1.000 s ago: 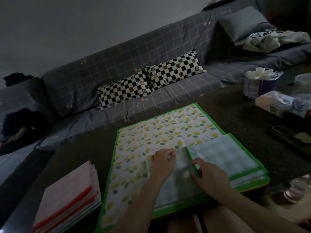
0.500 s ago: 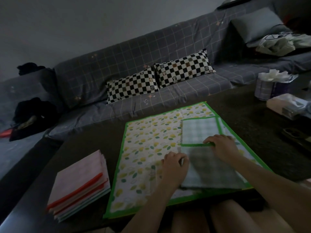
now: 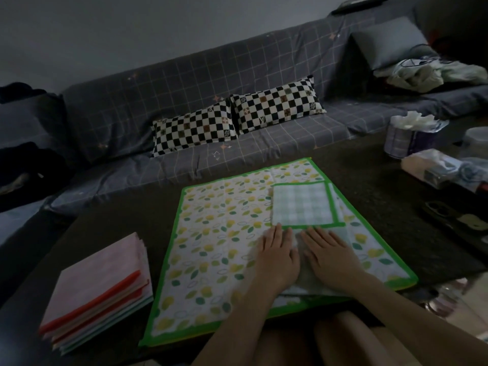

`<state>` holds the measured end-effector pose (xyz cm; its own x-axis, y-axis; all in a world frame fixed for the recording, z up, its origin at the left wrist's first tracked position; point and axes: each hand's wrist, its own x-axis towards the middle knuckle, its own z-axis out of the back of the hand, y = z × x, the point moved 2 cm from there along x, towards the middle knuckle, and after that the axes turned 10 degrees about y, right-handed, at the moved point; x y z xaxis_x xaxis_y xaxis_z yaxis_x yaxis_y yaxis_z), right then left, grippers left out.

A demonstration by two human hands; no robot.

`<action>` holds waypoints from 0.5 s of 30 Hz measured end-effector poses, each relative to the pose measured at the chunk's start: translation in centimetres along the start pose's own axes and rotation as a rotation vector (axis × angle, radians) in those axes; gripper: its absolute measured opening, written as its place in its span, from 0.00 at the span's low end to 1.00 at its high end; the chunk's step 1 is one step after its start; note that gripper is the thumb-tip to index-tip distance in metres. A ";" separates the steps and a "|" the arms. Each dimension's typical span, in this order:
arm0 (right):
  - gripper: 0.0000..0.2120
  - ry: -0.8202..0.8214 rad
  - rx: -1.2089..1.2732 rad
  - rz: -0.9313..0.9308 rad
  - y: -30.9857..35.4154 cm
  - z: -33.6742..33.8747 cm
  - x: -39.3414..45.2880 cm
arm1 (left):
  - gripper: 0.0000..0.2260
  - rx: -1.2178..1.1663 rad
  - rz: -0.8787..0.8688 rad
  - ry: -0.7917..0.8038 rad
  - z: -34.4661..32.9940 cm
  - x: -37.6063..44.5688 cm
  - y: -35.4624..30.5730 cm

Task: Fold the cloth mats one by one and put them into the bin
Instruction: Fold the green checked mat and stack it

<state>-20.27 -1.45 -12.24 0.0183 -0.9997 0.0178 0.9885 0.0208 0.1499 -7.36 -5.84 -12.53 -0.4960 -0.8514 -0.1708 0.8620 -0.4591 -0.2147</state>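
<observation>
A large mat with a lemon print and green border lies spread flat on the dark table. On its right half sits a smaller green-checked mat, folded over on itself. My left hand and my right hand lie flat side by side on the near part of that folded mat, fingers straight and pointing away from me. A stack of folded mats, pink with red and pale green edges, lies at the table's near left. No bin is in view.
A grey checked sofa with two chequered cushions runs behind the table. At the right stand a tissue roll, a wrapped packet and a dark flat object. My knees show below the table's near edge.
The checked mat went from lying open to folded over onto itself. Both hands moved together and now lie flat on its near half, fingers straightened.
</observation>
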 end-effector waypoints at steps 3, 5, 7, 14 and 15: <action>0.36 0.107 0.042 -0.060 -0.4 -0.6 -0.2 | 0.24 0.012 0.004 0.019 -0.1 0.0 0.2; 0.28 0.166 0.039 -0.154 -0.9 -0.1 -0.3 | 0.25 0.022 0.012 0.021 0.0 0.1 0.2; 0.27 0.171 0.055 -0.205 -1.5 0.2 -0.6 | 0.25 0.017 0.015 0.022 0.0 0.0 0.1; 0.28 0.145 0.018 -0.268 -2.1 1.1 -1.1 | 0.26 0.046 0.016 0.019 0.4 -0.1 -0.2; 0.27 0.134 -0.007 -0.245 -2.0 1.5 -1.1 | 0.26 0.060 0.004 0.017 0.6 -0.2 -0.2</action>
<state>-22.47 -0.32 -11.08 -0.2020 -0.9680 -0.1487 0.9670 -0.2212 0.1267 -7.39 -5.71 -11.85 -0.4935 -0.8492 -0.1878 0.8686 -0.4703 -0.1557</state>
